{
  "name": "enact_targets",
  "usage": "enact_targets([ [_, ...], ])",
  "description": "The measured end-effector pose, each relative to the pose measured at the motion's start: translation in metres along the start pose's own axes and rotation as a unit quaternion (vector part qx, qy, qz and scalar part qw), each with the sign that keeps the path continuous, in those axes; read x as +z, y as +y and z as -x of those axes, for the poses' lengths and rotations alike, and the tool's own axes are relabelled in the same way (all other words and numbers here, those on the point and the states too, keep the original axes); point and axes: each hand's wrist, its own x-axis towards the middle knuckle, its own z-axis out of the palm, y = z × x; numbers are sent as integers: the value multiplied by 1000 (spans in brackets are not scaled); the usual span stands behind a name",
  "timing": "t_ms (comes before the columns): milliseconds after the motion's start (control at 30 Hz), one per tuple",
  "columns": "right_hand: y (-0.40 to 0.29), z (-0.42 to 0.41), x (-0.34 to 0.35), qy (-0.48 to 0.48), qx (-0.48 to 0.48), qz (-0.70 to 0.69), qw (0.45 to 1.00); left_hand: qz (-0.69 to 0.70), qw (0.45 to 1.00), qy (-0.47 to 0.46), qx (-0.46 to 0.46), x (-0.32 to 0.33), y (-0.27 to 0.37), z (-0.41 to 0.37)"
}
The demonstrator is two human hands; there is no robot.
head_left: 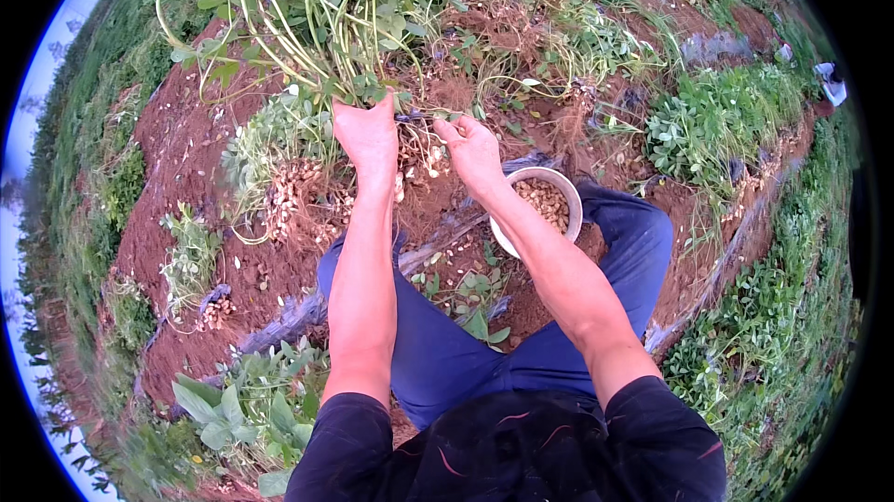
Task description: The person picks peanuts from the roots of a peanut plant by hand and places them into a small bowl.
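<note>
My left hand [364,132] grips the stems of an uprooted peanut plant [342,27], whose leafy tops spread away from me. To its right, my right hand [471,149] pinches thumb and fingers together at the plant's thin root strands. Whether a pod sits between those fingertips is too small to tell. Pale peanut pods [434,163] hang from the roots between my two hands. Below my right wrist stands a white bucket [574,212] partly filled with picked peanuts [543,201]; my right forearm hides part of its rim.
Pulled peanut plants with pods [293,195] lie left of my left forearm, and a smaller one [216,310] farther left. Torn plastic film [293,324] crosses the reddish soil [181,222]. My bent legs [632,250] flank the bucket. More plants [726,118] are heaped at right.
</note>
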Motion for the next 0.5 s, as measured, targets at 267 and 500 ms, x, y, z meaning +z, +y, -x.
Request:
enact_targets([
  [267, 6, -6, -18, 71, -106, 156, 980, 38, 999, -24, 13, 9, 1, 6],
  [500, 22, -5, -32, 25, -89, 249, 964, 17, 999, -12, 42, 12, 10, 19],
])
